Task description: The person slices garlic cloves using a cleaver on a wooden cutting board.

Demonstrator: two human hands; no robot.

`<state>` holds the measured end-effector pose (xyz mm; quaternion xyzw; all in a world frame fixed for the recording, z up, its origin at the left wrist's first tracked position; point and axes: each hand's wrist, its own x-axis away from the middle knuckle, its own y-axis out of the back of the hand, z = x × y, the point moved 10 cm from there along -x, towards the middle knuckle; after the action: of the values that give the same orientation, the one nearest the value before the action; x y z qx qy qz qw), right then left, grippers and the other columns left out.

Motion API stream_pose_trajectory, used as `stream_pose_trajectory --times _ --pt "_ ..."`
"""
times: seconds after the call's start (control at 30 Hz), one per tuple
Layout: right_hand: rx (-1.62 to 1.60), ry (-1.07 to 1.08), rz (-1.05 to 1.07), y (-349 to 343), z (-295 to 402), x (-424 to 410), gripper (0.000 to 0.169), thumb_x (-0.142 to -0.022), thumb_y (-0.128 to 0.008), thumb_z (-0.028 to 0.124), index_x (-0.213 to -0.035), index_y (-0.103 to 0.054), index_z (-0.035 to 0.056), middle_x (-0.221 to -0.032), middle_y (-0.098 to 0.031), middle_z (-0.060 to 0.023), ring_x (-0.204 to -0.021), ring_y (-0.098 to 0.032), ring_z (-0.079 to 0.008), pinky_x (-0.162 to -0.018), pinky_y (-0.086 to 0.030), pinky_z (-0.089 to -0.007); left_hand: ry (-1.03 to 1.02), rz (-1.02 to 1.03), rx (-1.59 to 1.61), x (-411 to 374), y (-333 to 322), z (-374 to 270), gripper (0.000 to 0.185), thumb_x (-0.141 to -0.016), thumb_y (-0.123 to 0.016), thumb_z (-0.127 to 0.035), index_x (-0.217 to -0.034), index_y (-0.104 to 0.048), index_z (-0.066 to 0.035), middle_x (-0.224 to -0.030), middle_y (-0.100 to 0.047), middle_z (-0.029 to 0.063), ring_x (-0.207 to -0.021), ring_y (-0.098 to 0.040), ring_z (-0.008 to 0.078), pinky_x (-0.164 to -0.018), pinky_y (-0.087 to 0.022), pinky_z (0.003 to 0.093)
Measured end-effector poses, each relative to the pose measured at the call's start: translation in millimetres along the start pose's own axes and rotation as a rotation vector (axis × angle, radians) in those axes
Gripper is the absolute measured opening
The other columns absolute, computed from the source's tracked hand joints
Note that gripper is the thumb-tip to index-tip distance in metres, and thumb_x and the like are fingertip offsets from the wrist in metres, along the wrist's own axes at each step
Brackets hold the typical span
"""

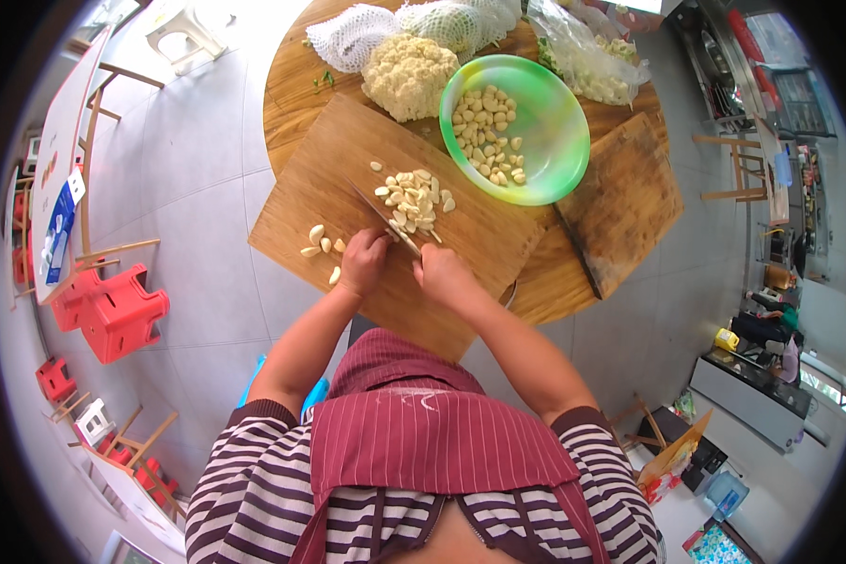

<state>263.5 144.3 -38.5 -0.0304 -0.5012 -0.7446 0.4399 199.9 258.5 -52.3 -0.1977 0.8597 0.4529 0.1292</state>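
Observation:
My right hand (443,271) is closed around the handle of a kitchen knife (384,217), whose blade points away and to the left over a wooden cutting board (310,169). Close against the blade, my left hand (368,257) has its fingers bent down at the board; a small piece, probably garlic, seems to be under the fingertips, mostly hidden. Sliced garlic (412,201) lies in a pile just beyond the blade. Several whole peeled garlic cloves (316,234) are left of my left hand. A green plastic basin (553,134) holds many more peeled cloves (486,116).
A cauliflower (410,74) and foam-netted produce (356,35) sit at the round wooden table's far side. A plastic bag of vegetables (592,60) lies beyond the basin. A second, stained board (624,204) is at right. Red stools (120,310) stand on the floor at left.

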Motion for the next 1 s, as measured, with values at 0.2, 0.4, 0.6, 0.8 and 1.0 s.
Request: stream_pose_trajectory --times 0.2,0.4,0.6,0.8,1.0 --pt "-0.007 -0.077 0.012 -5.1 -3.7 -0.8 0.028 -0.091 -0.056 0.026 -0.090 -0.056 -0.0014 -0.081 -0.065 -0.0279 -0.078 -0.064 -0.0454 -0.073 -0.050 -0.0535 0.029 0.016 0.011 0.8 -5.1 4.0 0.016 -0.074 -0.059 -0.006 -0.088 -0.065 -0.004 -0.094 -0.062 0.0117 -0.086 -0.060 0.0303 -0.075 -0.050 0.0389" --pt "-0.016 -0.030 0.060 6.1 9.9 9.1 0.028 -0.091 -0.056 0.025 -0.089 -0.056 -0.0026 -0.080 -0.064 -0.0287 -0.079 -0.063 -0.0457 -0.073 -0.051 -0.0529 0.021 0.040 0.004 4.1 -6.1 7.4 0.017 -0.074 -0.059 -0.006 -0.090 -0.066 -0.004 -0.093 -0.063 0.0120 -0.086 -0.061 0.0302 -0.077 -0.051 0.0381" --pt "-0.040 -0.009 -0.013 0.0 4.5 -12.3 0.026 -0.089 -0.059 0.024 -0.087 -0.057 -0.0023 -0.079 -0.064 -0.0288 -0.078 -0.063 -0.0461 -0.072 -0.051 -0.0522 -0.001 0.019 -0.005 1.3 -4.0 4.1 0.017 -0.074 -0.059 -0.007 -0.089 -0.066 -0.003 -0.093 -0.063 0.0124 -0.087 -0.062 0.0293 -0.078 -0.051 0.0378" --pt "-0.134 0.007 -0.011 -12.9 -2.7 -11.9 0.026 -0.087 -0.060 0.022 -0.083 -0.058 -0.0036 -0.078 -0.063 -0.0288 -0.077 -0.063 -0.0459 -0.069 -0.051 -0.0500 0.003 0.002 0.002 -0.7 -1.2 0.8 0.017 -0.074 -0.060 -0.007 -0.090 -0.065 -0.005 -0.096 -0.063 0.0105 -0.090 -0.062 0.0284 -0.081 -0.050 0.0391" --pt "-0.140 0.050 -0.054 -4.6 -3.7 -27.5 0.027 -0.088 -0.058 0.024 -0.089 -0.061 -0.0030 -0.082 -0.065 -0.0272 -0.080 -0.064 -0.0443 -0.074 -0.051 -0.0500 0.041 0.012 -0.012 -7.9 27.9 -10.5 0.017 -0.075 -0.065 -0.007 -0.093 -0.065 -0.007 -0.096 -0.063 0.0079 -0.092 -0.060 0.0277 -0.078 -0.048 0.0376"
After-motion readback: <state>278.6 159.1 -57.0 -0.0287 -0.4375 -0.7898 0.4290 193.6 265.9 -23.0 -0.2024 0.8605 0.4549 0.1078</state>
